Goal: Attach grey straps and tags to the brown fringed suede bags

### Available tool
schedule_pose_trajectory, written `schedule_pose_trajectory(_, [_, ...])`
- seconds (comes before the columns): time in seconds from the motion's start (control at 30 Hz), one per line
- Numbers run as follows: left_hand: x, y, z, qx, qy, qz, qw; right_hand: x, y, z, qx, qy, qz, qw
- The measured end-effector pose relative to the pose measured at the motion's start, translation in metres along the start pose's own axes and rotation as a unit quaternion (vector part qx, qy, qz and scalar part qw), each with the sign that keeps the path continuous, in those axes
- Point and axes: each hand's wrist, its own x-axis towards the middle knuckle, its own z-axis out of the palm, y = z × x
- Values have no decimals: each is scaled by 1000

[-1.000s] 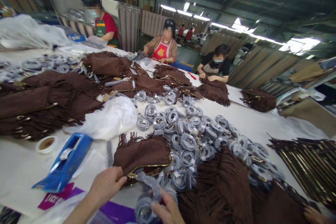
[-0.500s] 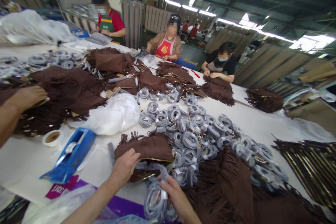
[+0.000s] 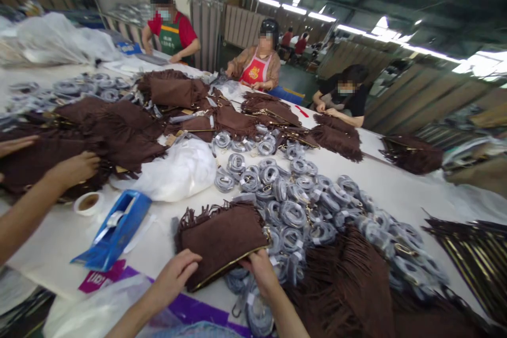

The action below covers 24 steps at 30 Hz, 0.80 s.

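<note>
A brown fringed bag (image 3: pixel 222 243) with a gold zip lies in front of me, its zip edge towards me and its fringe away. My left hand (image 3: pixel 176 274) grips its near left corner, fingers bent over the edge. At the zip edge on the right, my right hand (image 3: pixel 259 270) holds the bag, with its fingertips partly hidden underneath. A coiled strap in grey wrapping (image 3: pixel 259 314) lies just below my right hand, partly covered by my wrist. Whether anything is inside the bag cannot be seen.
A blue tape dispenser (image 3: pixel 114 229) and a tape roll (image 3: pixel 88 204) stand left. Wrapped coiled straps (image 3: pixel 293 214) spread right, beside more fringed bags (image 3: pixel 348 285). White plastic (image 3: pixel 178 169) lies behind. A co-worker's hands (image 3: pixel 75 169) handle bags far left; several people work across the table.
My right hand has let go of the wrapped strap and moved up to the bag's zip edge. The bag's mouth, gaping before, now lies flatter. The co-worker's hand at left moved right.
</note>
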Motion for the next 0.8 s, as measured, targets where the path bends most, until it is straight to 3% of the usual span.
schedule_pose_trajectory(0.1, [-20, -16, -8, 59, 23, -79, 995, -27, 9, -21, 3, -39, 80, 996])
schedule_pose_trajectory(0.23, [-35, -20, 10, 150, -71, -89, 982, -58, 27, -29, -44, -45, 87, 994])
schedule_pose_trajectory(0.3, [-34, -18, 23, 212, -79, -115, 967, -64, 28, -34, -98, -12, 34, 995])
schedule_pose_trajectory(0.37, [-30, -17, 33, 266, -69, -133, 952, -61, 20, -46, -167, 64, -60, 982])
schedule_pose_trajectory(0.47, [-18, -21, 31, 324, -62, -125, 936, -36, -6, -73, -293, 158, -224, 916])
schedule_pose_trajectory(0.53, [-6, -26, 20, 356, -51, -120, 925, -15, -24, -89, -369, 111, -274, 881])
schedule_pose_trajectory(0.67, [17, -25, -18, 380, -1, -131, 916, 10, -41, -98, -408, -84, -263, 870])
schedule_pose_trajectory(0.8, [23, -3, -38, 353, 47, -149, 922, 1, -33, -82, -373, -120, -250, 885])
